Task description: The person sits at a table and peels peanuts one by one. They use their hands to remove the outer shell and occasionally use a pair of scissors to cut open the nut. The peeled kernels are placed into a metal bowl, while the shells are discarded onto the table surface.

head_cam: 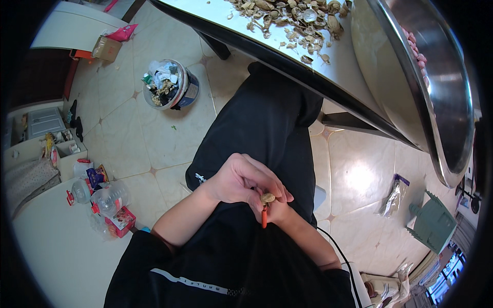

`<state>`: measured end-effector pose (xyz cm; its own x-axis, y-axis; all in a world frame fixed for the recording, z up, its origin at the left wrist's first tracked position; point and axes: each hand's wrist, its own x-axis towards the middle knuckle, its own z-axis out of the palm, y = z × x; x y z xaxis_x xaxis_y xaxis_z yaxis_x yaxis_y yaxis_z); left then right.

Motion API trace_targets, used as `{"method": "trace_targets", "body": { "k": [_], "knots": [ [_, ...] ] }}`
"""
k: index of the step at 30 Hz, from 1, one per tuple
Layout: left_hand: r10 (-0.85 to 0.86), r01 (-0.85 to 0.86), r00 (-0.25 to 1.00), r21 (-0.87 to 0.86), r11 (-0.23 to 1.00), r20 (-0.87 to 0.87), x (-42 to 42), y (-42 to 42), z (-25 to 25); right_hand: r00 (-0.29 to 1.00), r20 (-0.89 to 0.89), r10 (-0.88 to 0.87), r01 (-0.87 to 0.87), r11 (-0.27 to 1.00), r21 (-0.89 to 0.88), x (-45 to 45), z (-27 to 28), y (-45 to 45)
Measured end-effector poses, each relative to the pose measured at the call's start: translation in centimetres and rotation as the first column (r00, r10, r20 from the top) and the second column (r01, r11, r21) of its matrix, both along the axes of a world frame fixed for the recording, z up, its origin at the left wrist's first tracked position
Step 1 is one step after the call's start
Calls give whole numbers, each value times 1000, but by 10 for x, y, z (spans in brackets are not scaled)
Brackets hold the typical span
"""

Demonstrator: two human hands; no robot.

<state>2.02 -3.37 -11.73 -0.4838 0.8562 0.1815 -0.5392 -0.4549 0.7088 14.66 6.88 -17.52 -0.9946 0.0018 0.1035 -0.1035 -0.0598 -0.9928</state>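
Note:
Over my lap, my left hand (250, 179) pinches an unshelled peanut (267, 198) between thumb and fingertips. My right hand (278, 210) is right beside it and partly covered by it, so its grip is hard to make out. Just below the peanut an orange handle (264, 217) of a small tool sticks out between the hands; the rest of the tool is hidden. Broken peanut shells (304, 23) are strewn across the white table top (265, 44). Pink peanut kernels (418, 54) show inside a large stainless steel basin (448, 84) at the table's right.
A bucket (188, 90) full of rubbish stands on the tiled floor. At left lie plastic bottles (111, 198) and a pink box (121, 221). A green plastic stool (433, 221) and a clear plastic packet (394, 196) are at right. A black cable (342, 256) runs beside me.

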Motion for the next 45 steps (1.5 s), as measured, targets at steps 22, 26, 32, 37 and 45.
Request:
{"method": "trace_targets", "body": {
  "k": [22,26,32,37,45],
  "knots": [
    [60,-44,990,-127,991,130,-12,-4,8,1000,16,11,-11,1000,3,-13,28,15],
    [137,-127,966,-59,990,220,-13,-1,10,989,130,67,-66,998,-15,-9,31,20],
    [166,-213,911,86,973,377,-22,3,7,975,194,105,-85,991,-107,7,41,44],
    [100,-119,903,19,993,418,-25,9,24,930,191,-313,340,932,-128,40,62,71],
    [-31,106,926,-179,978,377,2,55,64,478,-190,-858,877,478,50,57,119,174]
  ]
}}
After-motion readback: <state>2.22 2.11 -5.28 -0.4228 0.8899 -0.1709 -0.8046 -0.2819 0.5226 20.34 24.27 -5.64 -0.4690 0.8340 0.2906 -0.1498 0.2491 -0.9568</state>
